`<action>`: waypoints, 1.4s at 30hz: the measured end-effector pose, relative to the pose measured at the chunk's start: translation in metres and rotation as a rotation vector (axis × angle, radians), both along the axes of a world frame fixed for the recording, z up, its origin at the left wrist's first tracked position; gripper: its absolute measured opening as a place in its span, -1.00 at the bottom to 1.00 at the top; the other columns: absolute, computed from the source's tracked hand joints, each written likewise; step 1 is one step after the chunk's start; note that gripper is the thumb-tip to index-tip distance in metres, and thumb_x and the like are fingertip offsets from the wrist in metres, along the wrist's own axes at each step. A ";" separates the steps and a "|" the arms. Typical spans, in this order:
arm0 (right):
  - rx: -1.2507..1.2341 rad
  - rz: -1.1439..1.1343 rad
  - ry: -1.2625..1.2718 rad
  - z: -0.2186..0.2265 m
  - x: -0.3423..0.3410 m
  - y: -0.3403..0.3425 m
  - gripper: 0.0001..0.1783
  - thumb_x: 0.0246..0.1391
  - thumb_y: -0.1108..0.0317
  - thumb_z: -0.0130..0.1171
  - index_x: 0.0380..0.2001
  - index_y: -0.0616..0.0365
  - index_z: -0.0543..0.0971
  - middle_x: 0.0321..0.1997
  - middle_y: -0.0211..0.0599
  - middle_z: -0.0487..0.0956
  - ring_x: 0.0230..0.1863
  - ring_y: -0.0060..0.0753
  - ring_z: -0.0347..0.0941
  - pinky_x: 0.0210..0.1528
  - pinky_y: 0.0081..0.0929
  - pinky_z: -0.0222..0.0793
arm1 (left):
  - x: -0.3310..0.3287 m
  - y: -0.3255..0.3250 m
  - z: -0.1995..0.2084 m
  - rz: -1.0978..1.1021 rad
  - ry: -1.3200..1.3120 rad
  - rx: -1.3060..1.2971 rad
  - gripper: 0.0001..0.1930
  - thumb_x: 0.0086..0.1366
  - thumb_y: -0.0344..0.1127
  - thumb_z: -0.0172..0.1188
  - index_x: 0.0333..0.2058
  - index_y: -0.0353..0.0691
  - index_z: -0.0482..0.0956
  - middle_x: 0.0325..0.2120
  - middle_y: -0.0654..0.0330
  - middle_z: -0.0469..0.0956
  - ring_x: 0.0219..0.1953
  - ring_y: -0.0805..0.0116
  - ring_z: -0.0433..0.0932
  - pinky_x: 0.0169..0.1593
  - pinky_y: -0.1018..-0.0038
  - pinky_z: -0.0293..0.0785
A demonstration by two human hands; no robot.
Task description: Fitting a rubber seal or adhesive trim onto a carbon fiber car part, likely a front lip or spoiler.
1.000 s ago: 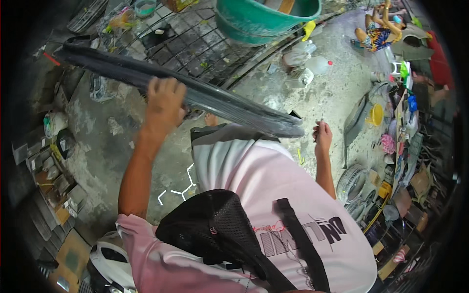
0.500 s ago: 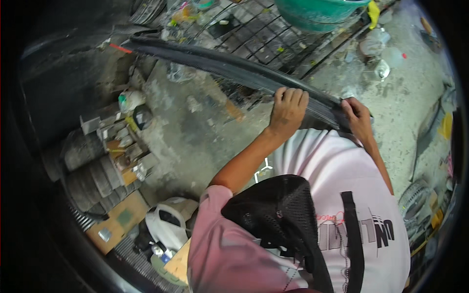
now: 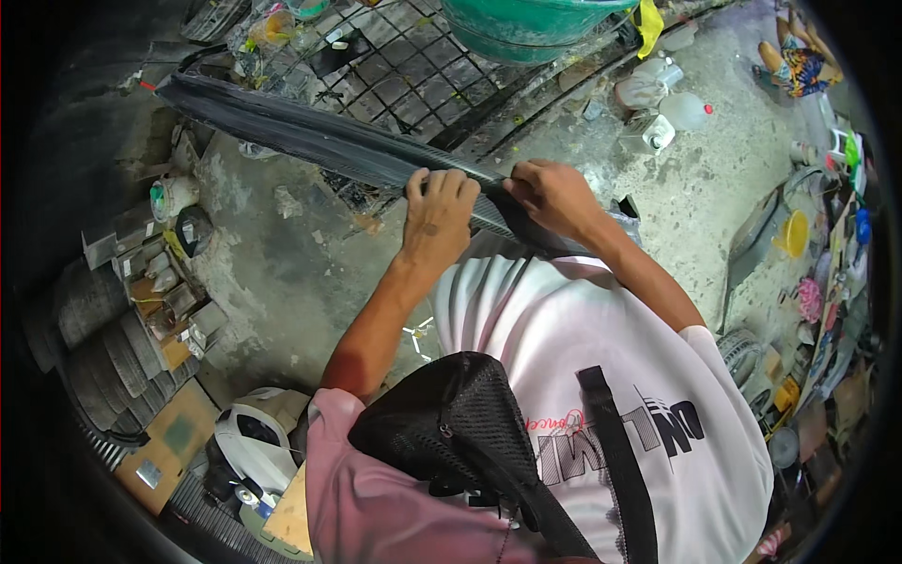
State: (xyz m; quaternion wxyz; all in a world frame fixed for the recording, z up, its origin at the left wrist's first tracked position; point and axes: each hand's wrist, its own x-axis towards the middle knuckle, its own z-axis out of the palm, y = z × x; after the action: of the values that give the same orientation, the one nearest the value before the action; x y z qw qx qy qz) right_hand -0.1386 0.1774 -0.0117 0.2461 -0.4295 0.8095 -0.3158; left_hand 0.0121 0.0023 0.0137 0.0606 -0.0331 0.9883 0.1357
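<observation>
A long, narrow black panel with a carbon-fibre weave (image 3: 310,136) slants from the far left down to my chest, its near end against my shirt. My left hand (image 3: 440,214) is closed over its near edge, fingers bent across the top. A short way to the right, my right hand (image 3: 556,199) is closed on the panel's far edge, with thumb and bent fingers pressed together there. Its fingertips are partly hidden, so I cannot see whether something small is also between them. A reddish tip (image 3: 147,86) shows beside the panel's far end.
A green basin (image 3: 536,33) stands beyond the panel, near a black metal grid (image 3: 413,75). Plastic jugs (image 3: 684,109) sit on the concrete floor at the right. Boxes and scraps (image 3: 169,301) lie at the left. Another person's bare legs (image 3: 780,56) show at the far right.
The view has swung to the right, so everything sits further left in it. My right hand has moved leftward along the panel, closer to my left hand, which keeps its hold.
</observation>
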 end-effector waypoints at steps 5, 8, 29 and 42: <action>0.044 0.090 0.188 0.003 0.000 -0.008 -0.78 0.26 0.23 0.20 -0.39 0.13 0.55 -0.38 -0.10 0.59 -0.35 0.16 0.56 -0.30 0.01 0.46 | 0.005 -0.038 0.007 0.190 0.109 -0.052 -0.08 -0.11 -0.30 0.58 0.31 0.00 0.42 0.25 0.11 0.41 0.36 0.11 0.31 0.43 -0.17 -0.03; 0.099 0.159 0.279 0.012 -0.004 -0.009 -0.79 0.25 0.22 0.19 -0.38 0.11 0.56 -0.39 -0.11 0.59 -0.35 0.15 0.57 -0.30 0.01 0.48 | 0.006 -0.053 0.004 0.203 0.141 -0.093 -0.09 -0.08 -0.31 0.57 0.34 0.06 0.43 0.32 0.12 0.39 0.40 0.09 0.29 0.43 -0.23 -0.07; 0.277 0.150 0.305 0.035 0.000 -0.021 -0.84 0.15 0.22 0.27 -0.32 0.06 0.65 -0.39 -0.13 0.63 -0.36 0.10 0.61 -0.33 -0.04 0.51 | -0.001 -0.059 -0.015 0.166 0.326 0.045 -0.24 -0.11 -0.18 0.60 0.16 -0.03 0.62 0.19 0.25 0.55 0.32 0.21 0.39 0.45 -0.20 -0.11; 0.248 0.130 0.445 0.030 0.010 -0.028 -0.84 0.11 0.20 0.31 -0.33 0.02 0.66 -0.40 -0.17 0.65 -0.43 0.09 0.60 -0.39 -0.05 0.52 | -0.002 -0.060 -0.009 0.164 0.300 0.045 -0.31 -0.04 -0.34 0.51 0.18 -0.02 0.61 0.21 0.21 0.53 0.33 0.20 0.38 0.45 -0.16 -0.15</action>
State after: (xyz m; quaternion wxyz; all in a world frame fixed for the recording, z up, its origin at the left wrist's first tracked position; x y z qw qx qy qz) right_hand -0.1284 0.1499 0.0182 0.1327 -0.5059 0.8470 -0.0954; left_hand 0.0100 -0.0575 0.0047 -0.0981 -0.0919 0.9769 0.1659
